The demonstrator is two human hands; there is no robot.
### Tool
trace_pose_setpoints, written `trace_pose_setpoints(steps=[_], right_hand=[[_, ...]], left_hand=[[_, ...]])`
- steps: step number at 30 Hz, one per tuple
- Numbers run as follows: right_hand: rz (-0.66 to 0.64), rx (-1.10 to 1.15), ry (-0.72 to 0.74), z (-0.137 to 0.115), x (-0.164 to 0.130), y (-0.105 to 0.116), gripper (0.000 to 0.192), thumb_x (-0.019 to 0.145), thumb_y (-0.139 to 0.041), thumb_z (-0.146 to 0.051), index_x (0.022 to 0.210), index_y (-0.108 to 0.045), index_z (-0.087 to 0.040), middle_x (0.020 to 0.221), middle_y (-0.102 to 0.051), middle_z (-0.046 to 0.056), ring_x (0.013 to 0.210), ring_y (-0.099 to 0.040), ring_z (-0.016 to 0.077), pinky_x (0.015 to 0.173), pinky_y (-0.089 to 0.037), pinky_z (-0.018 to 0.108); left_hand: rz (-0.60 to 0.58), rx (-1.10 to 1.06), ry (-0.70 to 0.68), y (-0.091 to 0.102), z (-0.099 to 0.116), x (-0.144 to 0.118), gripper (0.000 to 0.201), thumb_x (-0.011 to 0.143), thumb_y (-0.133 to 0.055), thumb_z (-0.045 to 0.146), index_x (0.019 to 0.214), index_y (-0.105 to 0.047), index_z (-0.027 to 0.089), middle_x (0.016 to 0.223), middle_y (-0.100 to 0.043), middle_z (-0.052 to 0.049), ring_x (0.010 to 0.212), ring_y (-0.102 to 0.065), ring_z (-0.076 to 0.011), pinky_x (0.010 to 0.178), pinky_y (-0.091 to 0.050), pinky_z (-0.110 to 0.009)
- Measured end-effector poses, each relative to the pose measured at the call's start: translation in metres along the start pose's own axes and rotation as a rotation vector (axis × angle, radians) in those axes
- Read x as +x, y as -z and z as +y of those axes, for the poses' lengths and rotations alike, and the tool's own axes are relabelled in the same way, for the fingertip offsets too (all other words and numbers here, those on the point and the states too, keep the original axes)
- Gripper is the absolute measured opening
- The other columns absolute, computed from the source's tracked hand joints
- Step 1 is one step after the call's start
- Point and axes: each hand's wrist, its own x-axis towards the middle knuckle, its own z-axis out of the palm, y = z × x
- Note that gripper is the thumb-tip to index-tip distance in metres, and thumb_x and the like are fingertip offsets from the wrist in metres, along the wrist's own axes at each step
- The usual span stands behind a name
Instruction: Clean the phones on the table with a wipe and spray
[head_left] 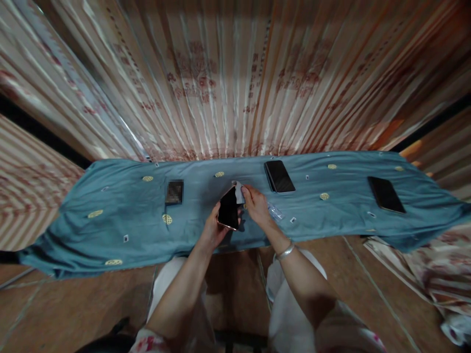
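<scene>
A dark phone (228, 208) is held up over the middle of the desk, near its front edge, tilted with its dark face showing, and the left hand (212, 228) grips it from below, fingers closed round its lower part. The right hand (256, 203) has thumb and fingers pinched narrow on a pale grey cloth (240, 194), which lies against the upper right part of the phone and hides that corner. The work with cloth and phone looks to be under way rather than finished, since both are in hand and appear to meet; how much of the phone has been gone over cannot be told, as its face shows only as an even dark patch. Under them, a blue-green cover (140, 211) with small yellow and white marks is spread over the desk. Just beside the right wrist lies a clear plastic piece (275, 211), too blurred to identify. Beyond it rests a dark flat device (282, 176) with another layer under its left edge; well off to the right lies a second dark slab (386, 194), and to the left a small square item (174, 191), its surface pixelated. No hand touches these, and whether any of them has been worked on does not show
</scene>
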Motion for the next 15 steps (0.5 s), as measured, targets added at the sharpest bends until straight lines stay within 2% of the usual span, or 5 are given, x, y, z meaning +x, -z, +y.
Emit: trace_pose_setpoints(steps=[3, 7, 12, 15], right_hand=[[0.035, 0.036, -0.02, 0.003, 0.004, 0.002, 0.046, 0.098, -0.032, -0.045, 0.105, -0.067, -0.017, 0.088, -0.071, 0.008, 0.08, -0.065, 0.0212, 0.073, -0.048, 0.031], [0.072, 0.09, -0.033, 0.01, 0.01, 0.002, 0.045, 0.095, -0.035, -0.047, 0.093, -0.069, -0.017, 0.07, -0.064, 0.003, 0.065, -0.058, 0.0173, 0.062, -0.042, 0.028], [0.098, 0.217, -0.098, 0.021, 0.018, -0.002, 0.047, 0.09, -0.039, -0.054, 0.071, -0.063, -0.018, 0.056, -0.05, -0.003, 0.054, -0.045, 0.0128, 0.053, -0.034, 0.025], [0.068, 0.246, -0.123, 0.028, 0.021, -0.004, 0.05, 0.088, -0.039, -0.059, 0.065, -0.059, -0.019, 0.054, -0.046, -0.003, 0.053, -0.043, 0.0121, 0.051, -0.032, 0.024]], left_hand=[[-0.03, 0.009, 0.031, 0.001, -0.001, -0.002, 0.04, 0.094, -0.044, 0.034, 0.123, -0.056, 0.011, 0.093, -0.073, -0.014, 0.075, -0.071, -0.0252, 0.066, -0.057, -0.039], [-0.065, 0.038, 0.029, -0.001, -0.002, -0.007, 0.042, 0.095, -0.041, 0.034, 0.125, -0.054, 0.008, 0.095, -0.073, -0.015, 0.077, -0.072, -0.0271, 0.06, -0.058, -0.038], [-0.085, 0.077, 0.018, -0.003, -0.004, -0.013, 0.043, 0.094, -0.044, 0.031, 0.133, -0.05, 0.013, 0.104, -0.072, -0.014, 0.086, -0.072, -0.0289, 0.067, -0.059, -0.041], [-0.091, 0.104, 0.041, -0.004, -0.005, -0.02, 0.046, 0.095, -0.042, 0.031, 0.136, -0.047, 0.011, 0.111, -0.07, -0.016, 0.09, -0.071, -0.029, 0.075, -0.058, -0.043]])
